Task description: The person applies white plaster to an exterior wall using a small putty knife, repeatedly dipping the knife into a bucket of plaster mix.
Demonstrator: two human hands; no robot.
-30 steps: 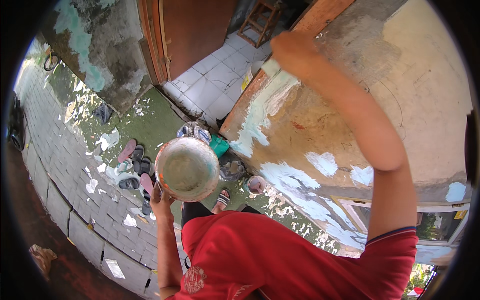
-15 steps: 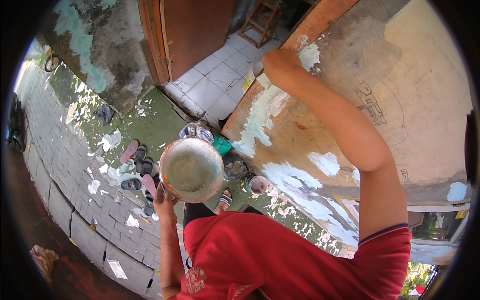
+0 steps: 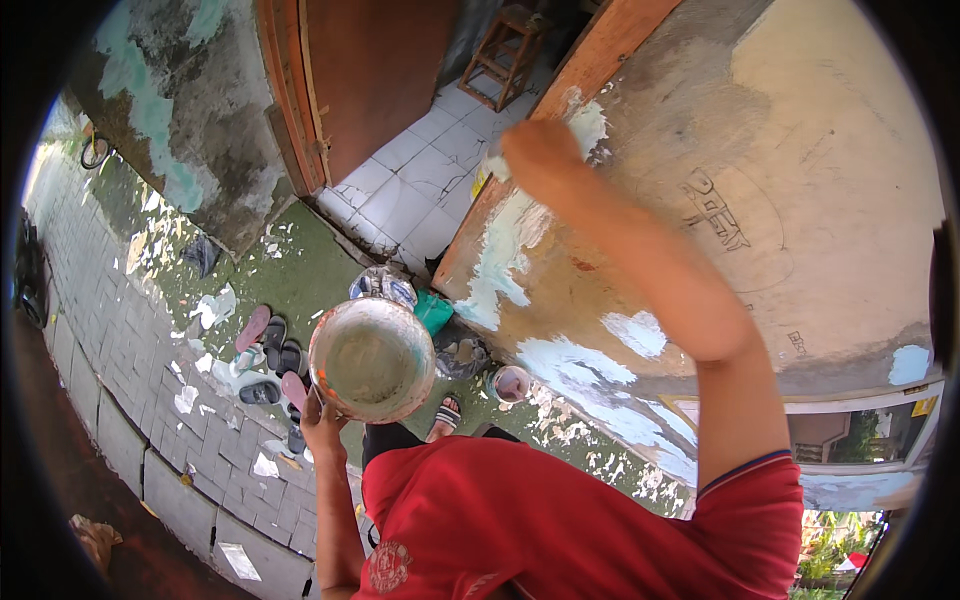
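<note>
Close by, the right hand (image 3: 540, 158) is curling beside the patchy wall (image 3: 780, 110); blur is hiding whether its fingers are pinching anything, and a careless swing could be scraping knuckles on the rough surface. Lower, the left hand (image 3: 322, 425) is holding the round basin (image 3: 422, 345) out before the red shirt (image 3: 560, 510), fingers pressing its lower-left edge; with support on one side only, it could be tipping if the wrist tires. Beneath, a sandalled foot (image 3: 447, 414) is standing near a small bucket (image 3: 509, 383), which a sidestep could be knocking over. Loose slippers (image 3: 291, 356) are lying farther left, risking a stumble.
</note>
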